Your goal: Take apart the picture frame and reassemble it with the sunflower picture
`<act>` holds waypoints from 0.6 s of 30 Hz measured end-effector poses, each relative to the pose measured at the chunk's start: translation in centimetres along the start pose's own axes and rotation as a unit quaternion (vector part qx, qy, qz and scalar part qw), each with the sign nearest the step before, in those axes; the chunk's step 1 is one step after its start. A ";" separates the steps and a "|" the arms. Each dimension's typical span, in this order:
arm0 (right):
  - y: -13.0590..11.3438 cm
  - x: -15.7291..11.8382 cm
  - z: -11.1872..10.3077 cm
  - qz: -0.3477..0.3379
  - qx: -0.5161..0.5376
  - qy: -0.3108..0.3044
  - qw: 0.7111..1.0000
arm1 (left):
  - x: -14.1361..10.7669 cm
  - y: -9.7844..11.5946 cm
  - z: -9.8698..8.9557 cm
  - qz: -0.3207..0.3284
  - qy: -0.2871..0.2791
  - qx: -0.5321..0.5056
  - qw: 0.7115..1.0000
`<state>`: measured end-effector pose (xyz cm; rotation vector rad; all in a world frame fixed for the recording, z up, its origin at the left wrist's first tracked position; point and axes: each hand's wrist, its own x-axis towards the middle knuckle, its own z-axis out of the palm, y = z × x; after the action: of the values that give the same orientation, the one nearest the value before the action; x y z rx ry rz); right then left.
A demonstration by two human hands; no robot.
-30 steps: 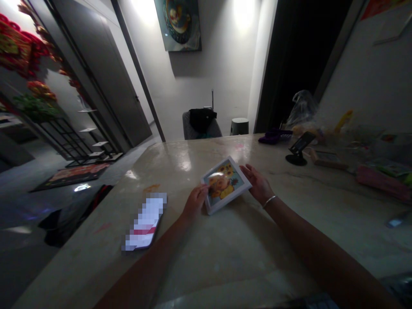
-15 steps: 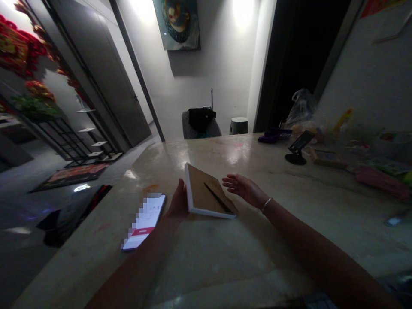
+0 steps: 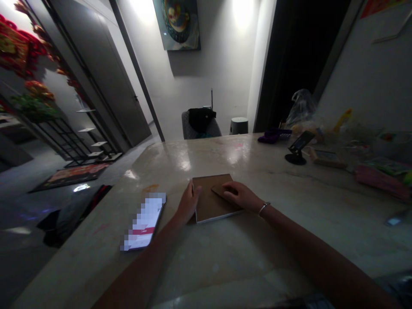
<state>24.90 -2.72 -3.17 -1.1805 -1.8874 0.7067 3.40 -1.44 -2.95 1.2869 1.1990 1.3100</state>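
Note:
A notebook (image 3: 209, 206) with a plain brown cover and white page edges lies flat on the table in front of me. My left hand (image 3: 189, 201) grips its left edge, with the thumb on top of the cover. Across the cover slants a slim dark pen (image 3: 218, 191), its tip pointing to the far left. Curled over the pen's near part is my right hand (image 3: 240, 195), thumb and fingers closed on it and a bracelet on the wrist. The hand hides the rest of the pen.
Left of the notebook lies a lit phone (image 3: 144, 223) on the marble table (image 3: 199, 266). Toward the right stand a phone holder (image 3: 298, 150), a wooden frame (image 3: 328, 158), a purple object (image 3: 273, 135) and a plastic bag (image 3: 302, 111). Beyond the far edge is a chair (image 3: 201, 124).
The notebook, tilted up on its left side before, now lies flat. My right hand has come down from beside it and closed on the pen. My left thumb has moved onto the cover.

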 end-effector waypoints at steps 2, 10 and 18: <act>-0.2 -0.2 0.2 -0.042 -0.073 -0.018 0.996 | 0.1 0.0 -0.1 0.020 -0.002 0.042 0.999; -0.7 -0.4 0.1 -0.074 -0.162 -0.043 0.983 | 1.0 -1.0 -0.7 -0.058 0.003 -0.032 0.998; -2.0 -0.5 0.0 -0.112 -0.111 -0.085 0.984 | 1.3 -0.3 -1.3 -0.113 -0.030 -0.139 0.983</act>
<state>24.05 -4.01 -1.77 -1.0452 -2.2486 0.4954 2.10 -0.20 -3.06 0.9550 1.0444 1.2137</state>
